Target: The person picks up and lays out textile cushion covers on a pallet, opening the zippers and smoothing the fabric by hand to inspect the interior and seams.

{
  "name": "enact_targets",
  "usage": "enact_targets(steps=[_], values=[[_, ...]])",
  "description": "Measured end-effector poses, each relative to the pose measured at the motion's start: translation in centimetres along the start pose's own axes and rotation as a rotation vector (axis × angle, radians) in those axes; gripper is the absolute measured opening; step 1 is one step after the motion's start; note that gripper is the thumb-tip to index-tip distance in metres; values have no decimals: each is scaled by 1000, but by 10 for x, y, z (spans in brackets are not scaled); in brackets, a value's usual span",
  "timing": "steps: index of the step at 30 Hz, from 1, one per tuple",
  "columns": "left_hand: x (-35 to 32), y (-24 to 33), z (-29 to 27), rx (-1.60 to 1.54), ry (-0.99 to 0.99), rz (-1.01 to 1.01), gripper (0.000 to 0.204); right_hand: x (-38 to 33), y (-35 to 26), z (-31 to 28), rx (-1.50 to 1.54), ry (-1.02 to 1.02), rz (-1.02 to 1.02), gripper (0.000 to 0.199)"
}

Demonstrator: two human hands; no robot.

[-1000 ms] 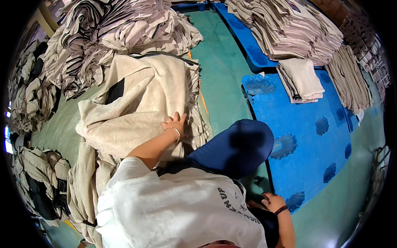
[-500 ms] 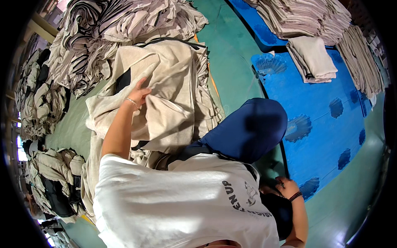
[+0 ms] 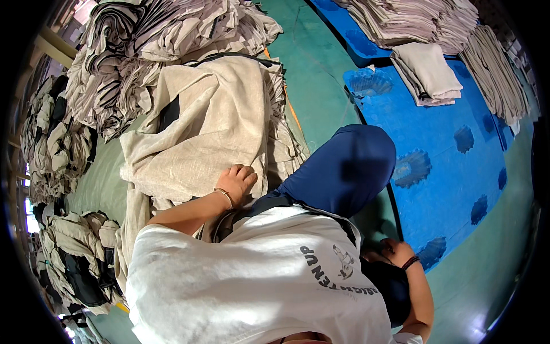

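A large beige cloth piece (image 3: 200,126) with a black patch (image 3: 169,114) lies spread over a stack of similar pieces, in front of and to the left of my knees. On its near right part rests my left hand (image 3: 238,181), fingers curled and closed on the cloth. My right hand (image 3: 400,252) is low on the right, beside the blue board and against my dark-clothed folded leg. Its fingers are bent inward; what they hold, if anything, is hidden.
Heaped beige cloth (image 3: 172,34) lies at the far left, with more bundles (image 3: 74,252) along the left side. At right lies a worn blue board (image 3: 435,155), bearing a folded cloth (image 3: 427,74) and tall stacks (image 3: 412,23). My raised blue-trousered knee (image 3: 349,166) stands between.
My left hand has let go of the raised fold and come nearer and to the right; the cloth lies flatter. My right hand has barely moved.
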State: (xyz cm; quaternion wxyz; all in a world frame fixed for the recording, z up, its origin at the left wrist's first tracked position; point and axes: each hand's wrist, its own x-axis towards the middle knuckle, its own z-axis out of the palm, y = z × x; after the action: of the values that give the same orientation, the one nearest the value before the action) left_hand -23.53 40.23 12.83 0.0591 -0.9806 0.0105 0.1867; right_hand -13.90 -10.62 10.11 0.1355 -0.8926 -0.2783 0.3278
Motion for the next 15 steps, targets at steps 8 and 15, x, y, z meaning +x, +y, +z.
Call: enact_targets(steps=[8, 15], values=[[50, -126, -19, -973, 304, -494, 17, 4, 2, 5, 63, 16, -35, 32], [16, -135, -132, -1858, 557, -156, 32, 13, -31, -33, 405, 173, -55, 21]])
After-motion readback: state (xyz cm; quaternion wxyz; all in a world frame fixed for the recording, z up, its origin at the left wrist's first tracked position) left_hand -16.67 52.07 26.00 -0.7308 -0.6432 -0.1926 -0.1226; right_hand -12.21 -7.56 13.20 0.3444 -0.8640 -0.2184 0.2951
